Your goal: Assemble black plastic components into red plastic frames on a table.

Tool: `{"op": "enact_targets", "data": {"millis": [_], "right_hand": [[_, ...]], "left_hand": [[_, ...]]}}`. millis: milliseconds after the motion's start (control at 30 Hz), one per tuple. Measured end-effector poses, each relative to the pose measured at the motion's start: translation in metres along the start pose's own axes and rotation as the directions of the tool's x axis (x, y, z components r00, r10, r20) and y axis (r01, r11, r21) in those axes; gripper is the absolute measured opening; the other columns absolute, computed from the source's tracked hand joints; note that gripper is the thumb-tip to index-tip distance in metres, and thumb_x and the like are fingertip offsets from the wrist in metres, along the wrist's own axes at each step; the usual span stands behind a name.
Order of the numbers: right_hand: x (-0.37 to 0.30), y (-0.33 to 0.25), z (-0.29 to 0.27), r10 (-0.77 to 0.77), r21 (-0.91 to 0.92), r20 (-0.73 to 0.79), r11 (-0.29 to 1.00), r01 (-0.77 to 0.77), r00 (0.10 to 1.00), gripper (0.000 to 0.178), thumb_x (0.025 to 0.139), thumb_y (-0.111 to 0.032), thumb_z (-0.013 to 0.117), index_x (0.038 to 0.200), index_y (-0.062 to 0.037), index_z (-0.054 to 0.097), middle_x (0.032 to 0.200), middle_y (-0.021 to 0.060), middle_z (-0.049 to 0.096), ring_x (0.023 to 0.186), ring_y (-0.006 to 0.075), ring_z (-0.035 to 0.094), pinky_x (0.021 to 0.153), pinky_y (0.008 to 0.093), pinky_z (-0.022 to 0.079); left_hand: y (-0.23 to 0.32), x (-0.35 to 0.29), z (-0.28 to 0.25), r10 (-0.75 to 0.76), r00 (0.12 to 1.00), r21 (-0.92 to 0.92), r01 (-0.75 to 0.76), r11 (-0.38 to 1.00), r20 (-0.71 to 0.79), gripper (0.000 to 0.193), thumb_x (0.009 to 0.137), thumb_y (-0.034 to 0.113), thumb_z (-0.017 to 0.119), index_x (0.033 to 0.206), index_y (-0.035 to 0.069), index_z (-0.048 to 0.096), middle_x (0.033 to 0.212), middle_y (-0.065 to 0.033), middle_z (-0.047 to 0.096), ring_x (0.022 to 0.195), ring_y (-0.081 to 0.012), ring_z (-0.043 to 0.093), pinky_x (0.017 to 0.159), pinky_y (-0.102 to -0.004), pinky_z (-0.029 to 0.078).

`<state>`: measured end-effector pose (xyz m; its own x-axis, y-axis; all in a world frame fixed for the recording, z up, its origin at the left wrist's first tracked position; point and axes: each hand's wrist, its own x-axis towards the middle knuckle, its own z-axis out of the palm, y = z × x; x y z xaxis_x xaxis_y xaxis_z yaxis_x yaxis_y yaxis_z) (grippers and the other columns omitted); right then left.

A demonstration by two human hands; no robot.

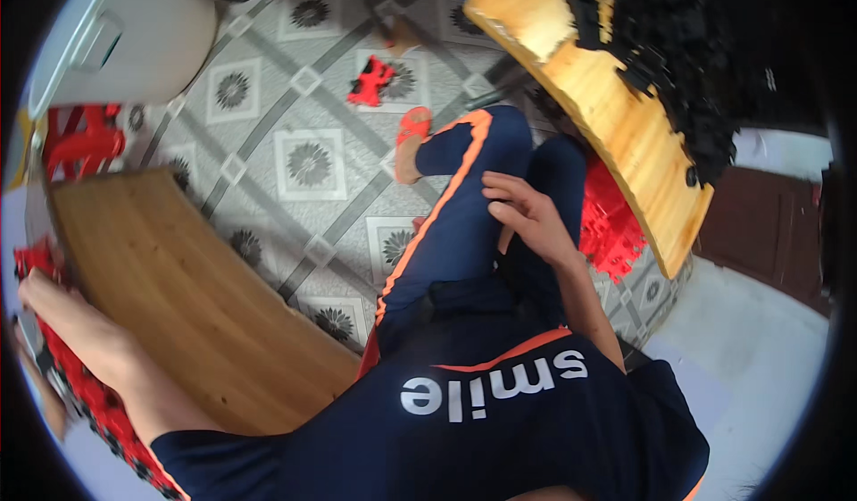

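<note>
At the far left my left hand [37, 290] reaches out beside a red plastic part [34, 258]. Its fingers are small and partly hidden at the picture's rim, so I cannot make out whether they grip the part. Below that arm runs a long row of red and black plastic pieces [94, 392]. My right hand [528, 212] hovers over or rests on my dark blue trouser leg, fingers loosely bent and apart, with nothing visible in them.
A wooden bench [178, 296] lies to my left. On my right a wooden board [616, 108] carries a heap of black plastic parts [687, 63]; red pieces [609, 224] lie beneath it. A white tub [152, 37], red stool-like item [85, 139] and red-black piece [370, 82] stand or lie ahead on tiles.
</note>
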<state>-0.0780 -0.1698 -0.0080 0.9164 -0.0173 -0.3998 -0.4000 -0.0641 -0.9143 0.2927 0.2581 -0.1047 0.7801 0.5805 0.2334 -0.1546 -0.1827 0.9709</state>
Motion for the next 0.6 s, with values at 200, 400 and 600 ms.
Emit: {"op": "enact_targets", "data": {"millis": [200,400,600], "right_hand": [[-0.01,0.017,-0.014,-0.097,-0.131,-0.215,0.989,0.069,0.972,0.029,0.094,-0.006,0.061,0.122,0.0018,0.062,0.109,0.0067,0.066,0.093,0.0108,0.063,0.082,0.0227,0.049],[-0.027,0.032,-0.025,-0.038,-0.068,-0.434,0.998,0.01,0.9,0.026,0.094,0.002,0.056,0.12,0.0024,0.062,0.11,0.012,0.066,0.094,0.0153,0.066,0.084,0.025,0.051],[-0.061,0.06,-0.056,0.113,-0.137,-0.613,0.959,-0.247,0.782,0.027,0.094,0.003,0.056,0.121,0.0035,0.06,0.113,0.0135,0.066,0.096,0.0191,0.067,0.086,0.0282,0.052]], "left_hand": [[0.113,-0.047,0.027,0.482,0.874,0.306,-0.443,0.843,-0.059,0.045,0.091,0.014,0.054,0.129,-0.009,0.046,0.124,-0.0228,0.056,0.115,-0.0347,0.057,0.094,-0.0443,0.05],[-0.166,-0.214,0.14,-0.5,0.75,0.689,0.082,0.72,0.433,0.116,0.071,0.058,0.076,0.155,0.016,0.007,0.146,-0.0323,0.031,0.132,-0.0524,0.032,0.107,-0.0591,0.029],[-0.235,-0.265,0.217,-0.625,0.713,0.896,-0.01,0.443,0.317,0.132,0.06,0.042,0.09,0.155,0.031,-0.001,0.157,-0.0255,0.012,0.14,-0.05,0.02,0.106,-0.0619,0.031]]}}
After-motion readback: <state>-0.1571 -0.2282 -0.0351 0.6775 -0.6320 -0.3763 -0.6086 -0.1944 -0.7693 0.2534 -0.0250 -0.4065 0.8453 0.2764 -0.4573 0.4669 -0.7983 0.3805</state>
